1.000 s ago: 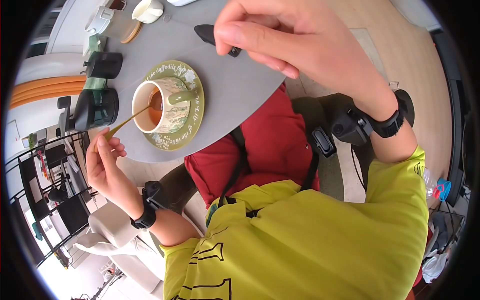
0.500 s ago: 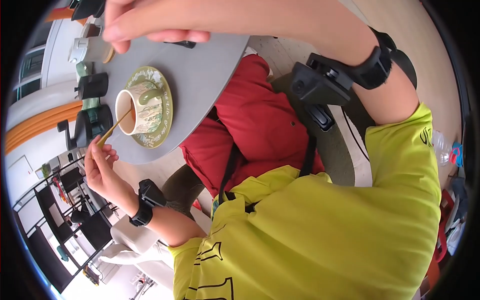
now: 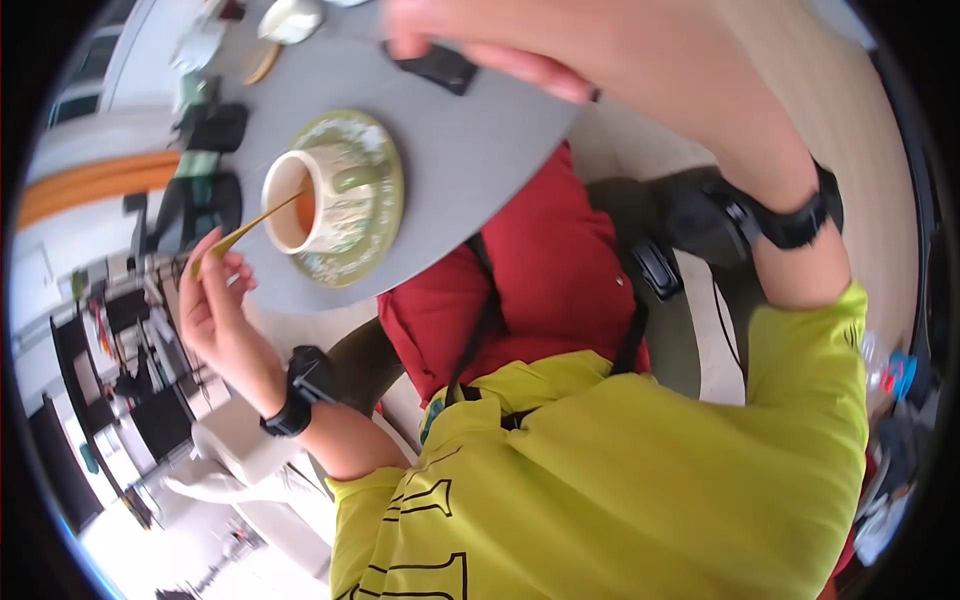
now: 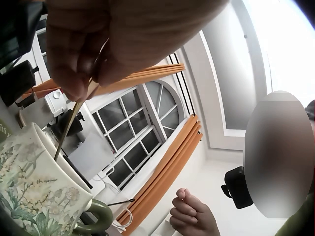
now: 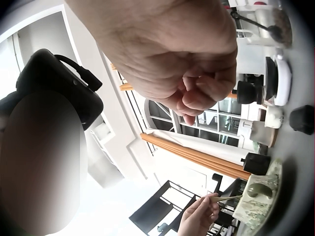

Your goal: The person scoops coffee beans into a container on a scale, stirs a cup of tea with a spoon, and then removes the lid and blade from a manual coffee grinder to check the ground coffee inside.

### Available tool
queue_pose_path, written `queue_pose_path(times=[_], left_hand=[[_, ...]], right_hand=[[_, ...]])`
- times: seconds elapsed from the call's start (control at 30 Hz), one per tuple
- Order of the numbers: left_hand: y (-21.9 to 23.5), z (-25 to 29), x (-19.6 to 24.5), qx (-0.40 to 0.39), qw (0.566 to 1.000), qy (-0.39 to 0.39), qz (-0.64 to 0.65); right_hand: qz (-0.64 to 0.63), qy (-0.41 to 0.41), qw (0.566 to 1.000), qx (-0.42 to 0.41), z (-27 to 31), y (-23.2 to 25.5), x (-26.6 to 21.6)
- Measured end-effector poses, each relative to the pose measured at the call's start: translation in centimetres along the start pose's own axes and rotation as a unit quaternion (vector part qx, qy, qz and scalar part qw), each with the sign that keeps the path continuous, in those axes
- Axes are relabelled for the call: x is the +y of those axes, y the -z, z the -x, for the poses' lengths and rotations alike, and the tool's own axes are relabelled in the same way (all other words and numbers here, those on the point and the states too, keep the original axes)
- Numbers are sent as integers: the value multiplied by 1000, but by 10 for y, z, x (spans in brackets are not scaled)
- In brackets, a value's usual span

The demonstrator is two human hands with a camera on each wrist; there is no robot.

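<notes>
My left hand [image 3: 220, 305] pinches the handle of a gold-coloured spoon [image 3: 258, 220] between thumb and fingers. The spoon slants down over the rim into a cream, flower-patterned cup [image 3: 335, 232] with a green handle. Reddish-brown liquid [image 3: 303, 215] shows inside, and the cup stands on a green lettered saucer [image 3: 388, 225]. Raised in the air above the table's far side, my right hand [image 3: 500, 35] is blurred and partly cut off. The left wrist view shows that right hand [image 4: 194, 216] with its fingers curled in and nothing visible in them.
On the grey table [image 3: 455, 165], a black flat object [image 3: 440, 68] lies under the right hand. Black containers [image 3: 215, 128] line the table's left edge, with a white mug [image 3: 290, 20] farther back. A red garment [image 3: 545, 260] covers the lap against the table's front edge.
The head view swung and came back. My right hand swept left towards the cup's side, then returned right over the black object. The left hand keeps pinching the spoon in the cup.
</notes>
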State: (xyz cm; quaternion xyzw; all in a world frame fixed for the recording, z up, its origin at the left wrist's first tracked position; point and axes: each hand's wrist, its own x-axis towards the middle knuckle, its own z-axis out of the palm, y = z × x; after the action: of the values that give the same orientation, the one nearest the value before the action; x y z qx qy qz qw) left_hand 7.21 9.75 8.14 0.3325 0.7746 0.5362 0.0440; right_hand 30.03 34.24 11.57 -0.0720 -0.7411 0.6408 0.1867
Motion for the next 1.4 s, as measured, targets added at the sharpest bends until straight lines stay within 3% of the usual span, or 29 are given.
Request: queue_pose_path(times=[0.07, 0.13, 0.2, 0.3, 0.43, 0.53, 0.83, 0.93, 1.0, 1.1, 1.4], left_hand=[[-1, 1, 0, 14, 1000, 2, 5], [2, 1, 0, 20, 1000, 1, 19], [4, 1, 0, 27, 999, -6, 33], [6, 2, 2, 45, 998, -46, -24], [16, 3, 5, 50, 997, -27, -50], [16, 1, 2, 8, 999, 25, 23], [-7, -4, -12, 21, 993, -2, 117], [-5, -8, -15, 58, 993, -36, 96], [1, -8, -14, 83, 993, -78, -6], [12, -3, -8, 65, 992, -92, -56], [9, -3, -11, 0, 995, 30, 99]], right_hand=[[-56, -101, 992, -55, -3, 8, -9], [118, -14, 990, 74, 4, -18, 7], [105, -24, 989, 100, 7, -21, 9], [102, -29, 992, 68, 3, -17, 11], [68, -24, 994, 86, 2, -22, 19], [89, -25, 992, 80, 1, -22, 19], [70, -88, 988, 103, 2, -25, 23], [82, -77, 987, 111, 2, -25, 26], [80, -91, 986, 111, 3, -23, 26], [78, -84, 987, 112, 3, -23, 25], [80, -77, 988, 105, 3, -24, 21]])
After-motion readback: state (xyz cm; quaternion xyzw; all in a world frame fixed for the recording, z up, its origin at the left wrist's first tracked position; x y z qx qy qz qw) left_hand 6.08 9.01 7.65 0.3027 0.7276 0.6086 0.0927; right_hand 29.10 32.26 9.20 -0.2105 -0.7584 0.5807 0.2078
